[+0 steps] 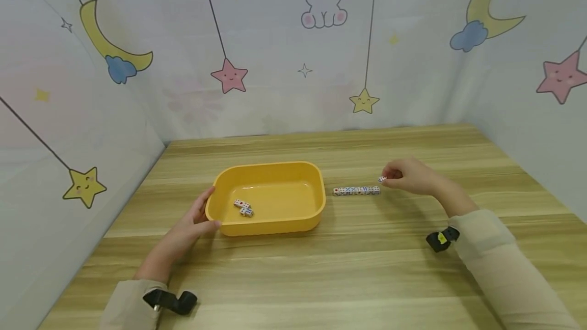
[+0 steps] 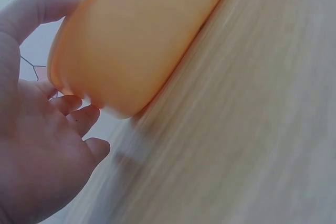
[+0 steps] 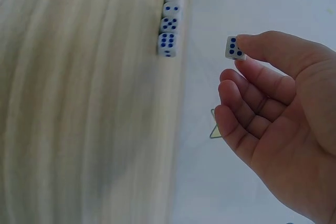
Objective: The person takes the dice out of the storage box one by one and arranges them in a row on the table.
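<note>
My right hand (image 1: 409,176) pinches a white die (image 3: 234,49) between thumb and index finger, raised above the table. In the head view the die is just over the right end of a row of dice (image 1: 356,191) lined up on the table. Seen from the right wrist, the near dice of that row show blue and red dots. My left hand (image 1: 195,221) grips the left end of a yellow tray (image 1: 275,227), thumb at the near corner and fingers along its outer wall. Several loose dice (image 1: 243,207) lie together inside the tray, on its left side.
The wooden table (image 1: 348,279) reaches back to a pale curtain (image 1: 284,106) printed with stars, moons and a rabbit. Black wrist cameras are strapped over both light sleeves (image 1: 500,258). The row of dice sits just right of the tray.
</note>
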`<state>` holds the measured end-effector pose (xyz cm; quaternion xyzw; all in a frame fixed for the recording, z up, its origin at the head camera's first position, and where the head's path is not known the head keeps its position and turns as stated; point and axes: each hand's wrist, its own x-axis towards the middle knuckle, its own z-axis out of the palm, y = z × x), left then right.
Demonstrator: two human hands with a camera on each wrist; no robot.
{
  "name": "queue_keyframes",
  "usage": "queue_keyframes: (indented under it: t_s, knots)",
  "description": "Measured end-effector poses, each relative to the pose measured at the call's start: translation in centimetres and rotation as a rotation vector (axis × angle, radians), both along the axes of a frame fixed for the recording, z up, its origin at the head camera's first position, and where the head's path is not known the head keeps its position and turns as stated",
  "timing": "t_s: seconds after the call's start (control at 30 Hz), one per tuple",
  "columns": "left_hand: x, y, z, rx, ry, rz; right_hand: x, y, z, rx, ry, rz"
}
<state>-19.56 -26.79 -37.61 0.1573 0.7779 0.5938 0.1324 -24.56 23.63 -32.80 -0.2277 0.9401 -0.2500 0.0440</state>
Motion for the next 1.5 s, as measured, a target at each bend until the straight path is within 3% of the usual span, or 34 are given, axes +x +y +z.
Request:
queue_keyframes:
  t_s: [0.57,1.5]
  knots:
    - [0.0,0.0,0.0,0.006,-0.001,0.002,-0.7,1.1,-2.2,0.009,-0.082,-0.062]
    - [0.1,0.1,0.2,0.012,0.006,-0.006,-0.9,0.4,-2.8,0.084,-0.143,-0.103]
